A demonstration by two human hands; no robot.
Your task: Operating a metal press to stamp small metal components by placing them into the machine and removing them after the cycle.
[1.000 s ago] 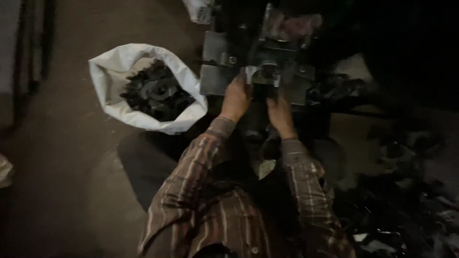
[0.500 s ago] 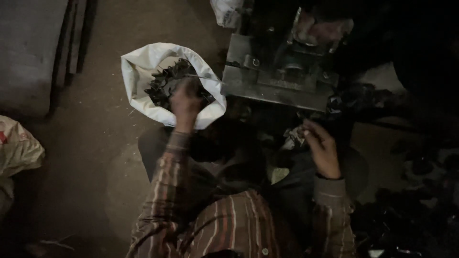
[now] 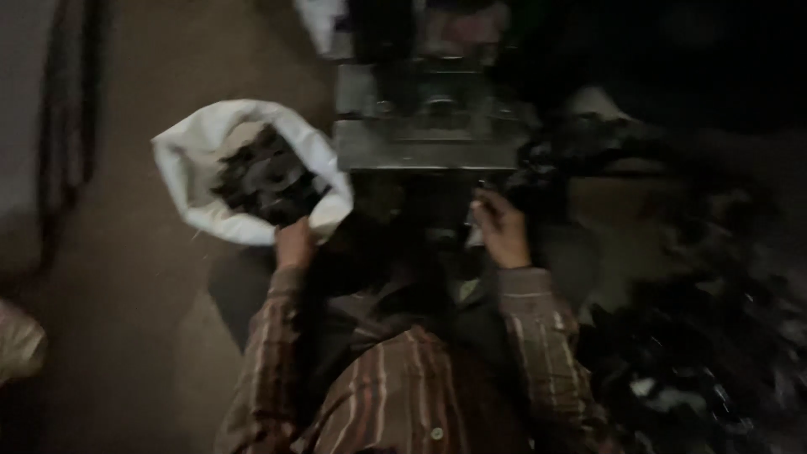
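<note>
The scene is dim and blurred. A white sack, rolled open and full of dark metal pieces, stands on the floor at the left. My left hand rests at the sack's near rim, fingers curled; what it holds is not clear. My right hand is raised just below the front edge of a grey metal press machine and seems to pinch a small pale piece. Both arms wear striped plaid sleeves.
A heap of dark metal parts covers the floor at the right. Another dark pile lies beside the machine. A pale bag shows at the left edge. Dark bars lie along the far left.
Both hands were at the machine a second ago. My left hand then reached into the sack and has now drawn back to its near rim. My right hand stays below the machine.
</note>
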